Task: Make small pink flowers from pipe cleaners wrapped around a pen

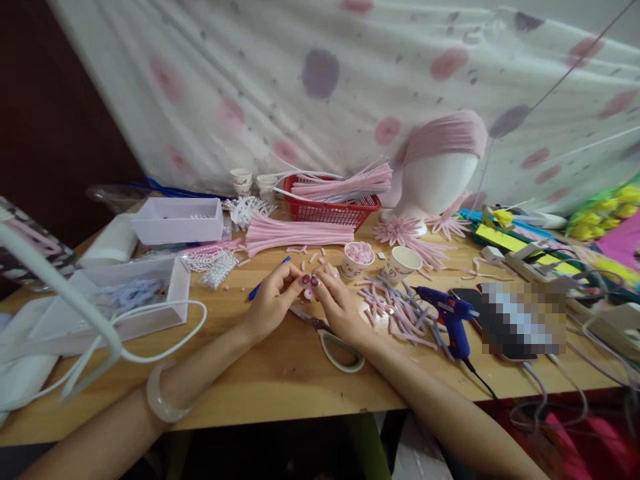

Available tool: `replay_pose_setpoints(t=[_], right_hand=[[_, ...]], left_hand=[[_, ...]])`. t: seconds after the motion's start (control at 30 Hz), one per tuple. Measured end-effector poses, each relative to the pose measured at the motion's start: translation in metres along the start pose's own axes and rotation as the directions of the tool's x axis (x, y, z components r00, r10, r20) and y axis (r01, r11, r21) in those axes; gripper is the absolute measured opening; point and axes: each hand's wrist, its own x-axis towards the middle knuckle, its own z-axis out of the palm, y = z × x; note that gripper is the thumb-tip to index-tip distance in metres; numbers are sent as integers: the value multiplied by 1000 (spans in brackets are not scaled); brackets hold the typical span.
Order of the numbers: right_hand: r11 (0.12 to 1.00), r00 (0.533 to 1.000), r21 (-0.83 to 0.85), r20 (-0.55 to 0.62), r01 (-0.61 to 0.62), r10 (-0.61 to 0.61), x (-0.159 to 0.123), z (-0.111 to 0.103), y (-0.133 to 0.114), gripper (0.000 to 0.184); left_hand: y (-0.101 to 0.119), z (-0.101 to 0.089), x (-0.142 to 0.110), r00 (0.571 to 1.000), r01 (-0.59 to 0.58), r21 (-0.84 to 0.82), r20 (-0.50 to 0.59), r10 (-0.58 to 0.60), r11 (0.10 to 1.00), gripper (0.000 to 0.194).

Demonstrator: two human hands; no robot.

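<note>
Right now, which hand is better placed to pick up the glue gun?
Probably the right hand: it sits nearer the glue gun, while the left hand would have to reach past it. Both hold a small pink piece.

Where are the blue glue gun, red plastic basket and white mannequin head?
Blue glue gun (457,333), head view, on its handle.
Red plastic basket (325,214), head view, on its front wall.
White mannequin head (436,183), head view, on its bare side.
</note>
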Motion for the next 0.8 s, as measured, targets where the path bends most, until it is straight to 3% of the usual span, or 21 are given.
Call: replay_pose_setpoints(t=[0.2, 0.57, 0.8], right_hand=[[1000, 998, 2, -68, 13, -13, 1, 0, -1, 27], [999, 992, 0, -114, -46, 46, -2, 8, 1, 29], [990, 984, 110, -143, -89, 105, 2, 6, 5, 32]], left_hand=[[-3, 3, 2, 983, 184, -325, 43, -180, 927, 37], [-8, 2, 2, 991, 131, -305, 27, -129, 943, 34], [-9, -1, 5, 983, 185, -392, 70, -171, 901, 29]])
